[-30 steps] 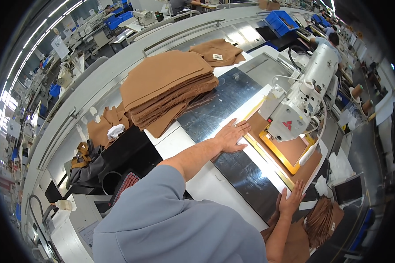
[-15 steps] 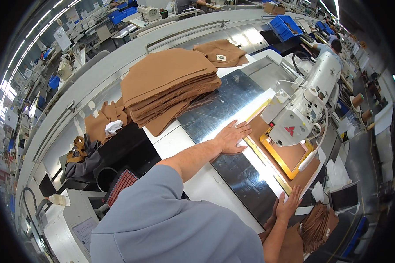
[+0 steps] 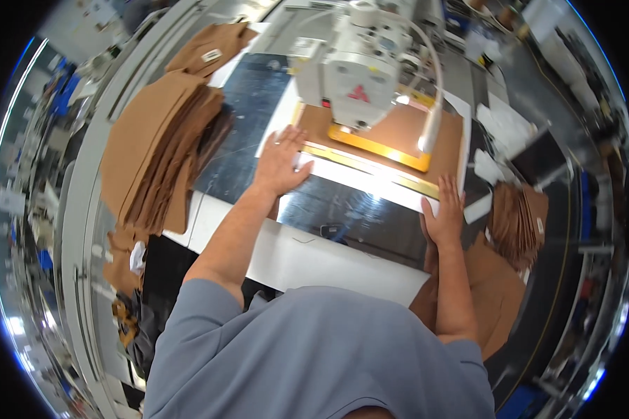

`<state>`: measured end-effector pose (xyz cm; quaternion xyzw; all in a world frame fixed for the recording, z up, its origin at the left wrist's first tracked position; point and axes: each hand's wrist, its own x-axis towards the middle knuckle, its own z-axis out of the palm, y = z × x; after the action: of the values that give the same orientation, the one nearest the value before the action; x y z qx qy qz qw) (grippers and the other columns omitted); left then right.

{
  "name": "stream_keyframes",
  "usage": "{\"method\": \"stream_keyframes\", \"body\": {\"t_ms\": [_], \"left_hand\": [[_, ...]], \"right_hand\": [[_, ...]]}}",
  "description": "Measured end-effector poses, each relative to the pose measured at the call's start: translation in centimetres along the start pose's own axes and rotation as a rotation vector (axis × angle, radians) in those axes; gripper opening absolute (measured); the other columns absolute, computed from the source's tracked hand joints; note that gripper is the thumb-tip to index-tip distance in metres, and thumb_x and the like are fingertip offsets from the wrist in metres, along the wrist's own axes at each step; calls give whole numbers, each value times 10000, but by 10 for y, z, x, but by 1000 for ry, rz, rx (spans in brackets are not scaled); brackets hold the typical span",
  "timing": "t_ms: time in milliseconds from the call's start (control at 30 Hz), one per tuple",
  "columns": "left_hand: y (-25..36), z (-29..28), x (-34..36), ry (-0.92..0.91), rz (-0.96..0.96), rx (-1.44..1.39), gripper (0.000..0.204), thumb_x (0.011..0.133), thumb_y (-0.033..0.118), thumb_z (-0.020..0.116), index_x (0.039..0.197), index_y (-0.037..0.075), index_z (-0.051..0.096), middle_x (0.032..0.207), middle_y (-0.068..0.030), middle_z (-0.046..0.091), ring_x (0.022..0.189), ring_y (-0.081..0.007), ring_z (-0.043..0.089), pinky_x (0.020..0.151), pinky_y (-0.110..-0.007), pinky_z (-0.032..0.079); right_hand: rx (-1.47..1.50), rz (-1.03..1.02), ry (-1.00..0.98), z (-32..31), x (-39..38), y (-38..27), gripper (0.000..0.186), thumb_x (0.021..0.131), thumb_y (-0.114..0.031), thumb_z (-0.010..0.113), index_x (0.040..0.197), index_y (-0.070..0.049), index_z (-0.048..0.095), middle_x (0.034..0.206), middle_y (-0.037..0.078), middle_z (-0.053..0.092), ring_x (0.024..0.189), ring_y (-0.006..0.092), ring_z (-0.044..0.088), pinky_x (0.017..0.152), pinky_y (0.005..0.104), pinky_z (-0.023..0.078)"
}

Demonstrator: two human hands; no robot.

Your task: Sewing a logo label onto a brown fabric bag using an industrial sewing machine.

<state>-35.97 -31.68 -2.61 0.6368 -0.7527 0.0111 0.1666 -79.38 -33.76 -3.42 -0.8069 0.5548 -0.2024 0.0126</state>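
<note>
My left hand lies flat, fingers spread, on the left end of a white and yellow strip along the near side of a brown fabric piece. My right hand rests at the strip's right end, fingers stretched out. A white sewing machine head stands over the fabric, with a yellow rectangular clamp frame beneath it. A dark polished metal plate extends in front of the strip.
Tall stacked brown panels and more brown fabric lie left. Another brown bundle and loose panels are right, near a dark screen. Cloth scraps and a black-grey heap sit lower left.
The view has swung round to face the machine more squarely, so the stacks appear further left. My hands stay on the strip's two ends, with little visible movement relative to it.
</note>
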Motion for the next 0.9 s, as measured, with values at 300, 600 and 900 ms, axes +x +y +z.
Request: {"method": "stream_keyframes", "body": {"t_ms": [300,600,900], "left_hand": [[3,10,4,-20,-11,64,708,927,460,588,1522,86,501,1566,-116,508,1519,-267,369,1274,-475,181],[4,6,0,56,25,45,664,924,418,609,1504,103,529,1556,-111,524,1498,-289,408,1245,-508,224],[5,7,1,25,10,43,588,923,441,599,1450,179,607,1524,-77,564,1467,-226,451,1260,-482,223]], "right_hand": [[-37,62,-29,2,-9,6,720,985,-465,603,1544,-47,427,1615,179,411,1543,336,309,1259,575,178],[-13,62,-4,2,-8,3,710,981,-448,621,1542,-57,430,1618,174,408,1543,338,308,1256,582,184],[-53,8,-5,2,-10,6,653,975,-439,624,1522,-110,487,1613,142,433,1535,345,328,1234,635,187]]}}
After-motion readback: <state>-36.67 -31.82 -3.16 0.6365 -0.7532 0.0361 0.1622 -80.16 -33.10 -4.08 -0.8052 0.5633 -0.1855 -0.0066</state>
